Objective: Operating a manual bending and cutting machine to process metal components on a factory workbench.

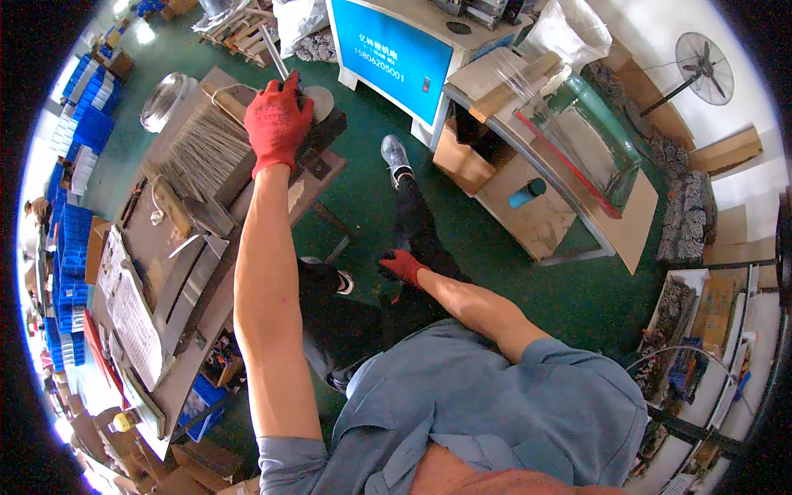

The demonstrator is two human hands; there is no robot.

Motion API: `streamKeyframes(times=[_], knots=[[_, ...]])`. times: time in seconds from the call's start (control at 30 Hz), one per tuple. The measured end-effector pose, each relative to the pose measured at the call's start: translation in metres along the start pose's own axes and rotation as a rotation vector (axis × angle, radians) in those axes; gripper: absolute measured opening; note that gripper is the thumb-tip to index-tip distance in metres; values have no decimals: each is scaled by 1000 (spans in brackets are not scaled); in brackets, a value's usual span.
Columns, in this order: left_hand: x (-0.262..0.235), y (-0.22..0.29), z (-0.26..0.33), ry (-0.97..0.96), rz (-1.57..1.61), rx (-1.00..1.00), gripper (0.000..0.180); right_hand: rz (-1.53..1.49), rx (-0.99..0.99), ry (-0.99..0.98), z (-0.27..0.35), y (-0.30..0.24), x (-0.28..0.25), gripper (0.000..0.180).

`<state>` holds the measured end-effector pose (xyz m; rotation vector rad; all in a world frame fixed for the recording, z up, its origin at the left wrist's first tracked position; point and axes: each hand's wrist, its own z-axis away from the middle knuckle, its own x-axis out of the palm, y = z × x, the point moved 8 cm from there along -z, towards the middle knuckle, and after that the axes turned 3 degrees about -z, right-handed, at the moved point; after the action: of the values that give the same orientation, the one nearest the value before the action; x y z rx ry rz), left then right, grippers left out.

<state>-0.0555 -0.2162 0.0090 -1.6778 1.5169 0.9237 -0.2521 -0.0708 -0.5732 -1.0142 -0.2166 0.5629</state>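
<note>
My left hand (279, 122), in a red glove with dark fingertips, is closed at the far end of the workbench (177, 235). Its fingers curl at the lower end of a slim metal rod (272, 48), and a round grey disc (317, 104) sits just right of them. The palm hides part of what is under it. Left of this hand lies a wide bristle brush (206, 139) with a wooden handle. My right hand (402, 266), gloved likewise, hangs by my thigh with fingers curled; whatever they may hold is hidden.
Papers (132, 318) and metal strips lie along the bench. A blue-fronted machine (392, 62) stands ahead, beside a table (528, 216) with a clear green-tinted cover (577, 132). A fan (704, 68) is at far right; blue bins (74, 247) line the left.
</note>
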Motion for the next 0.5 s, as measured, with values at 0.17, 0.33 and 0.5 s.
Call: streamKeyframes(times=[0.17, 0.33, 0.5], knots=[[3, -17, 11, -4, -31, -28, 50, 19, 35, -78, 21, -20, 13, 25], [5, -18, 10, 10, 10, -12, 49, -2, 47, -97, 29, -32, 13, 41], [6, -21, 12, 9, 3, -26, 49, 3, -7, -74, 48, -65, 13, 22]])
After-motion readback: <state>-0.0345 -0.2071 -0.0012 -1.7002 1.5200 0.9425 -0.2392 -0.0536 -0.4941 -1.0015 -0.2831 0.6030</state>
